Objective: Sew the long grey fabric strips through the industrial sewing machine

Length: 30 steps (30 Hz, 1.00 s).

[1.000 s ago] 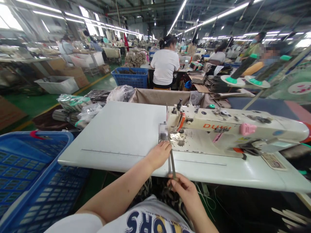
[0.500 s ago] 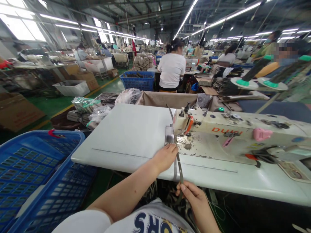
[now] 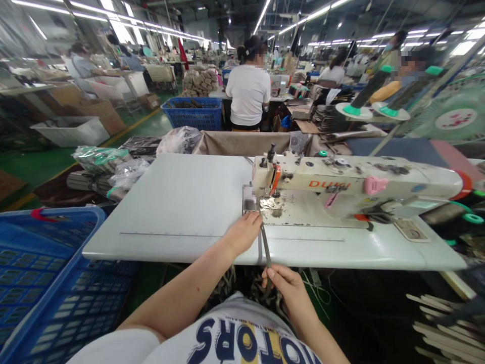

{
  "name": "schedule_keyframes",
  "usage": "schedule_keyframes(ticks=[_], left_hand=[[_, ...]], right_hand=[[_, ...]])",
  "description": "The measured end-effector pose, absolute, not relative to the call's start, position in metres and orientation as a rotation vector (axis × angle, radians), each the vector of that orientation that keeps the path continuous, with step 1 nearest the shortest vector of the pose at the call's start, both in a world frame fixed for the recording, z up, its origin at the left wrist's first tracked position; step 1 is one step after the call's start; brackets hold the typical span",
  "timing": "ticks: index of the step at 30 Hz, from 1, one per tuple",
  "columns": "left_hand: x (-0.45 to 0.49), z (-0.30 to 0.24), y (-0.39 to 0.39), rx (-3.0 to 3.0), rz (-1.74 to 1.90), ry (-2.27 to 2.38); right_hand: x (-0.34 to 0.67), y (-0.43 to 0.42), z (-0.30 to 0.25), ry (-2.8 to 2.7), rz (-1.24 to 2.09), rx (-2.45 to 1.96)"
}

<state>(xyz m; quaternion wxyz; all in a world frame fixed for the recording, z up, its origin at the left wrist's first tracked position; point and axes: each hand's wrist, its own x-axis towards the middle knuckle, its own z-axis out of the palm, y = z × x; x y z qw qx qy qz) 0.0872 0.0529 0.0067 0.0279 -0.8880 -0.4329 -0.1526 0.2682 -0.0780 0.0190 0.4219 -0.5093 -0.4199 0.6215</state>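
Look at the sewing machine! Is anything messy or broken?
Dark blotches mark the left end of the pale bed of the sewing machine, odd beside the plain table. Maybe wear, maybe dirt; I can't tell.

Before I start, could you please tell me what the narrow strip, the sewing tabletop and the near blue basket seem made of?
Narrow strip: perhaps fabric or leather, matte olive-grey; it curves gently, but its texture is too small to tell.
Sewing tabletop: probably laminate, smooth and pale with a soft sheen.
Near blue basket: apparently moulded plastic, slightly glossy, with regular openings in its walls.
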Motion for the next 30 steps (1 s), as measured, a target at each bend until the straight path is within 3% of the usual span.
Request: schedule_keyframes(ticks=[24, 30], left_hand=[[0.0864, 0.0008, 0.0551, -2.737, -0.508, -1.299], [0.0866, 0.0037, 0.0540, -2.740, -0.476, -1.269]], right_hand=[[0.2732, -0.0766, 0.0138, -1.164, 1.641, -1.074], [0.2760, -0.0717, 0.0156, -1.394, 1.455, -1.059]])
